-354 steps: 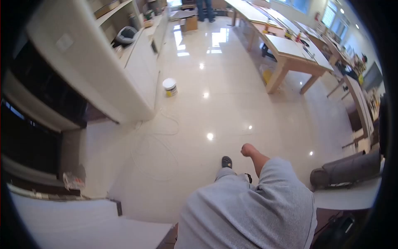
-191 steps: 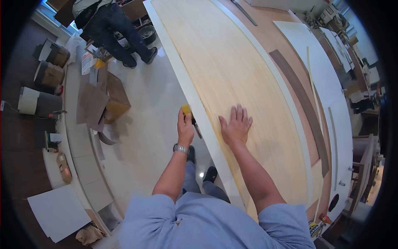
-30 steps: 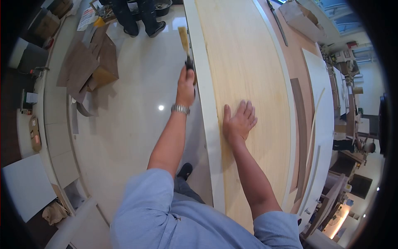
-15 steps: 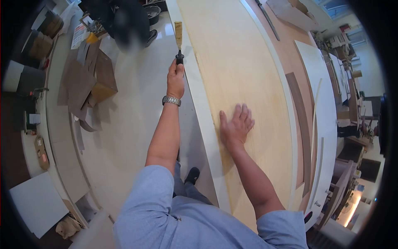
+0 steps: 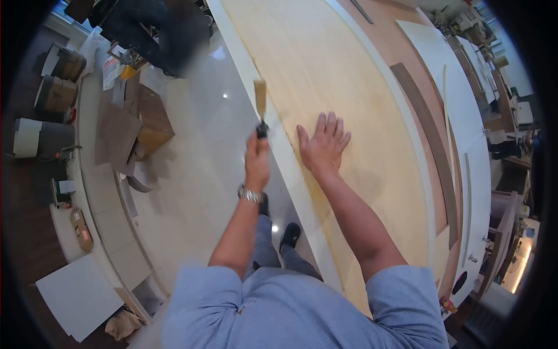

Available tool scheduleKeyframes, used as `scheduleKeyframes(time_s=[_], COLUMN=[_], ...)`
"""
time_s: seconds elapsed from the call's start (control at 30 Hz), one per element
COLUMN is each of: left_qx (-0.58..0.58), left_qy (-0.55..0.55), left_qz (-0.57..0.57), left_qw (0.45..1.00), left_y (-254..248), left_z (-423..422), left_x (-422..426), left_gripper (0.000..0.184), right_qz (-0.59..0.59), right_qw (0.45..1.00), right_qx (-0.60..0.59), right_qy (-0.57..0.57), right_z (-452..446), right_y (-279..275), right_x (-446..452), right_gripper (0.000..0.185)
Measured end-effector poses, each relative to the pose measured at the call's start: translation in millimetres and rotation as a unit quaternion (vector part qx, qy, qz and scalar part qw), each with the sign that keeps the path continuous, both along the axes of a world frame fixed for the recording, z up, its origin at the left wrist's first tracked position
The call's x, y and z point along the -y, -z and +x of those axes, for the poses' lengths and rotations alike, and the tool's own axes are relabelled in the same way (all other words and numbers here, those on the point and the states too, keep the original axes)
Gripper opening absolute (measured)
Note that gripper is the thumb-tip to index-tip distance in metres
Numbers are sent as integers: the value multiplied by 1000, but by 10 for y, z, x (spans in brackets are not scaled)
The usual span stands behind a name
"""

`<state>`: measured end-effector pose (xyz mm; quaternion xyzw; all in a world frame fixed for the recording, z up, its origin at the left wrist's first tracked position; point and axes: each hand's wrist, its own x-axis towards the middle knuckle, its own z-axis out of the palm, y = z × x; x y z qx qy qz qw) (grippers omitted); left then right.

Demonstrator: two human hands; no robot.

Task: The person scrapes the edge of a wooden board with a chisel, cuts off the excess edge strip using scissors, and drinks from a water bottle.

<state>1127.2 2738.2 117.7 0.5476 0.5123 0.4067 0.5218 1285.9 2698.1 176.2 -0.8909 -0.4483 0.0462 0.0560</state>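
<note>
My left hand (image 5: pixel 257 166), with a metal watch at the wrist, is wrapped round the black handle of a tool with a flat, yellowish blade (image 5: pixel 260 99). The blade points away from me, over the white edge strip of a long board. My right hand (image 5: pixel 325 145) rests palm down with fingers spread on the pale wood face of the board (image 5: pixel 372 192). Nothing is in my right hand. The tool's exact kind is hard to tell.
A co-worker in dark trousers (image 5: pixel 157 35) stands at the upper left. Folded brown cardboard (image 5: pixel 125 125) lies on the floor (image 5: pixel 180 192) to the left. A dark curved strip (image 5: pixel 427 131) and a white panel (image 5: pixel 459 116) lie right of the board.
Over the last second, my left hand with the tool has come back nearer to my body. My right hand stays flat on the board, now slightly farther forward. The co-worker has shifted at the upper left.
</note>
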Motion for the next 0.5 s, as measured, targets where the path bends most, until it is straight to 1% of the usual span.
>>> scheduleKeyframes(time_s=[0.03,0.1,0.17,0.2,0.3,0.33,0.43,0.5], left_qx=[-11,-1,9,16,-41,-42,38,19], left_qy=[0,30,66,84,32,9,27,22], left_qz=[15,-7,7,15,38,3,9,9], left_qw=[1000,1000,998,996,998,999,999,1000], left_y=[26,-182,-189,-233,-230,-170,-20,9], left_z=[-26,-85,-177,-171,-83,-44,-18,7], left_x=[311,839,1206,1247,872,623,-50,-445], left_gripper=[33,38,38,38,37,37,37,37], right_qz=[3,15,16,17,6,1,-6,-14], right_qw=[1000,1000,1000,1000,1000,1000,1000,1000], right_qx=[-1,-1,-4,-3,-18,-23,-23,-26], right_qy=[2,5,3,1,4,2,0,2], right_z=[-9,-9,-15,-3,-8,-30,21,-1], right_y=[10,41,39,20,-13,-13,-38,-8], right_x=[7,-7,2,1,-1,19,-24,-25], right_gripper=[78,78,78,77,78,78,79,79])
